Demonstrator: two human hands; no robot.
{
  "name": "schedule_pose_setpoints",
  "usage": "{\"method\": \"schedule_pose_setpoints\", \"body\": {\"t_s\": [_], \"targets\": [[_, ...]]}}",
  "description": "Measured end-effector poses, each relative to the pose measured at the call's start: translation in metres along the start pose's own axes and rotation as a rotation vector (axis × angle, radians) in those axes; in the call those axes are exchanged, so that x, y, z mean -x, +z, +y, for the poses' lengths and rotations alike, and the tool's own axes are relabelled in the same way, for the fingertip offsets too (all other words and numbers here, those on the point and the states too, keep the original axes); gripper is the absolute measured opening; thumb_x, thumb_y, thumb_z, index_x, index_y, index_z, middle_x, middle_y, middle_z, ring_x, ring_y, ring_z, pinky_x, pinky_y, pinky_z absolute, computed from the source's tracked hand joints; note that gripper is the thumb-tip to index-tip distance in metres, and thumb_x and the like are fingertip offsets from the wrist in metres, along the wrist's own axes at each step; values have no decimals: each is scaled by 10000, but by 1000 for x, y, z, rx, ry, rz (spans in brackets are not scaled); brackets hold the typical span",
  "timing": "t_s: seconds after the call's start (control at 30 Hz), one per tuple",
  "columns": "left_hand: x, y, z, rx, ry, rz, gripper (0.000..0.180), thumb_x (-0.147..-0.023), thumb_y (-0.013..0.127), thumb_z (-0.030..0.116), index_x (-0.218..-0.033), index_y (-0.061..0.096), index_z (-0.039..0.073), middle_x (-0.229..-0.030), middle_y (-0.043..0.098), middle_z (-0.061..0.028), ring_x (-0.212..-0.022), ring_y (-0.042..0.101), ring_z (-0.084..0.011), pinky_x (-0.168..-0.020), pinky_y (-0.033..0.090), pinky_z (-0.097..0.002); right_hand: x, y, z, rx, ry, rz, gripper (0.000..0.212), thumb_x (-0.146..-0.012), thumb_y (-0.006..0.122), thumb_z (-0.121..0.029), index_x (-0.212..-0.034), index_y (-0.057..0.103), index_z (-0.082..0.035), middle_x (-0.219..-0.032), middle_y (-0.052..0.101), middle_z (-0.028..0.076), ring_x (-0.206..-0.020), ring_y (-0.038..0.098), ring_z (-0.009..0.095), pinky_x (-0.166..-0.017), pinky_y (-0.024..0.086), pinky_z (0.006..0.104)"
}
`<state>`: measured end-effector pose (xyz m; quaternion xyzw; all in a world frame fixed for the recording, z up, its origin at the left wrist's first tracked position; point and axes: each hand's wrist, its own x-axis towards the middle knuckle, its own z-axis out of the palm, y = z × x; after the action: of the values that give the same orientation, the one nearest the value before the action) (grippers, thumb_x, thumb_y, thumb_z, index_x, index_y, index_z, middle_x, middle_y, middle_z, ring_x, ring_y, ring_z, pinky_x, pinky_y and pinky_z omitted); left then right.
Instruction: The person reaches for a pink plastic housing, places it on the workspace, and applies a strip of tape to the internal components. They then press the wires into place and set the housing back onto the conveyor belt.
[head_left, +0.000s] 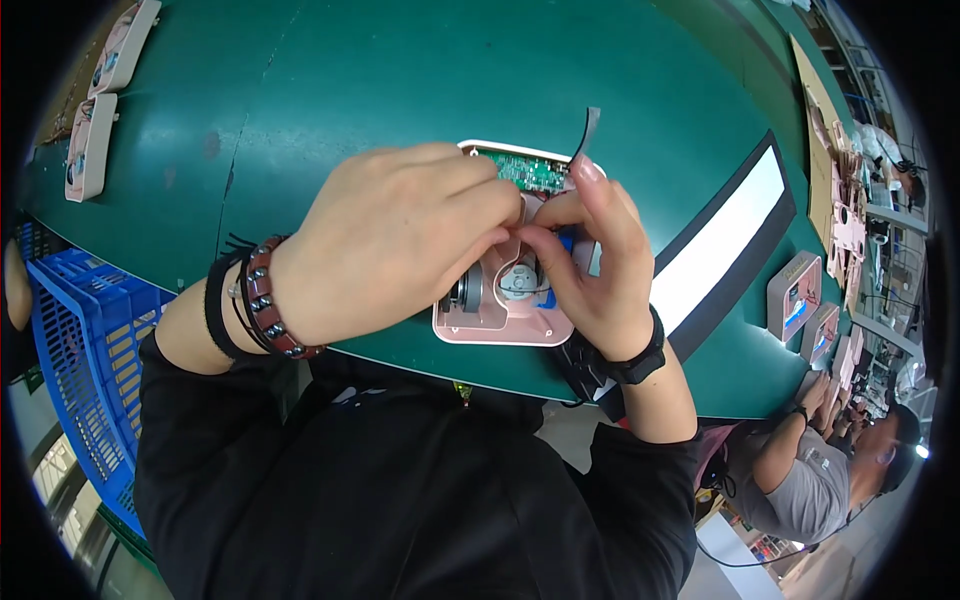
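A pink plastic housing (500, 332) lies open on the table in front of me. Inside it are a green circuit board (528, 171), a round silver motor (518, 282) and a black round part (464, 293); blue pieces show partly behind my fingers. My left hand (400, 235) reaches over the housing's left side, fingertips pinched together above its middle. Meeting them there, the thumb and finger of my right hand (605, 265) are closed too. A thin black strip (589, 130) sticks up from my right fingers. Whatever lies between the left fingertips is hidden.
To the right lies a black-edged white sheet (725, 235) on the green table (390, 70). More pink housings (795, 292) stand at the right edge and pink shells (92, 148) at the far left. A blue crate (85, 370) is left; a co-worker (800, 480) sits right.
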<state>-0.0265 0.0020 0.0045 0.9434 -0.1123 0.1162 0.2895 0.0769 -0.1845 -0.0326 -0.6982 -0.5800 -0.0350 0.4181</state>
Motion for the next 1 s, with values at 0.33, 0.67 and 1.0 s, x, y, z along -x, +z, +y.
{"method": "schedule_pose_setpoints", "body": {"t_s": [0.33,0.67,1.0], "targets": [[1,4,-3,62,3,19,110,-788,699,79,-867,623,73,-800,615,-58,-735,587,-269,-645,479,-392,-4,-9,3,-15,-61,-67,802,-696,751,145,-1411,439,-43,-819,628,83,-752,587,199,-634,490,302],[-2,4,-4,75,-35,-10,82,-783,676,69,-827,607,71,-721,580,-39,-680,562,-222,-603,436,-353,-16,-21,-7,-18,32,65,361,-737,701,144,-1041,586,-14,-883,614,116,-798,602,224,-679,500,307],[-4,3,-5,108,-44,-16,58,-794,661,103,-812,613,75,-745,615,-40,-716,602,-247,-617,471,-372,-16,-24,-8,-37,27,-113,478,-770,659,159,-1197,575,-38,-848,615,89,-743,608,182,-633,492,271]]}}
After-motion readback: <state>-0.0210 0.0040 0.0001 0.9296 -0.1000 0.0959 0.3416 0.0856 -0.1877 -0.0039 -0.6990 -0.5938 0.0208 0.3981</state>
